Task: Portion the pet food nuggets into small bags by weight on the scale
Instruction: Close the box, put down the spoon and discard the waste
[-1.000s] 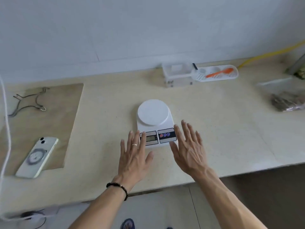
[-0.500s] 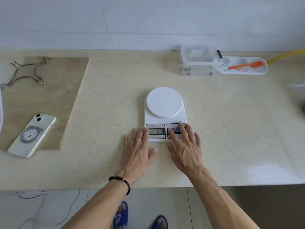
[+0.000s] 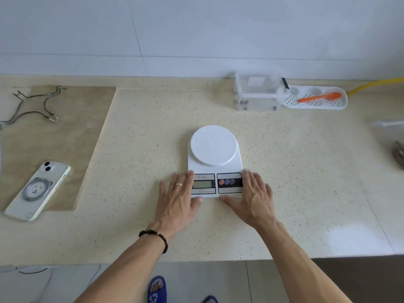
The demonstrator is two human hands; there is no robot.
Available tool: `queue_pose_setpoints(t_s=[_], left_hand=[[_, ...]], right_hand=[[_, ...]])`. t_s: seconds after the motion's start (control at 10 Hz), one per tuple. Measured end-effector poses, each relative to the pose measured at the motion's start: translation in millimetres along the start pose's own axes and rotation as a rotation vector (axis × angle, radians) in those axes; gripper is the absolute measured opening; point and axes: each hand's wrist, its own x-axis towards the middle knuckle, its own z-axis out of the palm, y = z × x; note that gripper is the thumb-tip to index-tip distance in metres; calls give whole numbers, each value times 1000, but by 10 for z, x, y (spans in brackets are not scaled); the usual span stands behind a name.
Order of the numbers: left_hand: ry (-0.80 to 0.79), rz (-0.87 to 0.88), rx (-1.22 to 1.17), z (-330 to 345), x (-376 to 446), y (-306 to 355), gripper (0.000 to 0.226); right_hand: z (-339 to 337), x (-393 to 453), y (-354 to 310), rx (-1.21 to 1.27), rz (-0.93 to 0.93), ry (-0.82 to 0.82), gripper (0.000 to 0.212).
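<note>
A white digital kitchen scale (image 3: 213,147) stands mid-counter with nothing on its round platform. My left hand (image 3: 177,200) lies flat against the scale's left front corner, thumb under the front edge. My right hand (image 3: 253,200) lies flat against the right front corner, beside the button panel. Both hands touch the scale and hold nothing. At the far right edge, brown nuggets (image 3: 398,152) show inside a clear bag (image 3: 388,125), mostly cut off by the frame.
A clear plastic box (image 3: 258,92) and a white perforated tray (image 3: 317,106) holding an orange spoon (image 3: 320,96) sit at the back right. A yellow hose (image 3: 376,84) runs behind them. Left: a phone (image 3: 38,190), a bent wire (image 3: 37,106), a tan board (image 3: 65,132).
My right hand slid off the scale's buttons to its right side. My left hand shifted up against the left side. The view tilted further down.
</note>
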Motion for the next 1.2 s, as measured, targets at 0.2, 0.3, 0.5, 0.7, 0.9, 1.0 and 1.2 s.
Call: queue_pose_setpoints(t_s=[0.2, 0.3, 0.5, 0.7, 0.9, 1.0, 1.2], left_hand=[[22, -10, -43, -99, 414, -127, 78], [12, 6, -37, -197, 757, -242, 77], [17, 33, -44, -340, 1449, -392, 78], [4, 39, -52, -383, 1886, -392, 78], [-14, 20, -89, -403, 2052, -347, 79], [-28, 13, -94, -410, 2034, -333, 79], [-27, -35, 2, -503, 2013, -281, 84]], right_hand=[[-123, 416, -108, 14, -22, 44, 95], [-155, 738, -198, 8, 2, 48, 95], [-248, 1365, -321, 6, 35, 73, 95], [-340, 1792, -297, 6, 88, 53, 97], [-394, 1982, -280, -5, 114, 21, 101], [-410, 1958, -283, 8, 113, 18, 102], [-739, 1955, -266, 198, 200, -69, 83]])
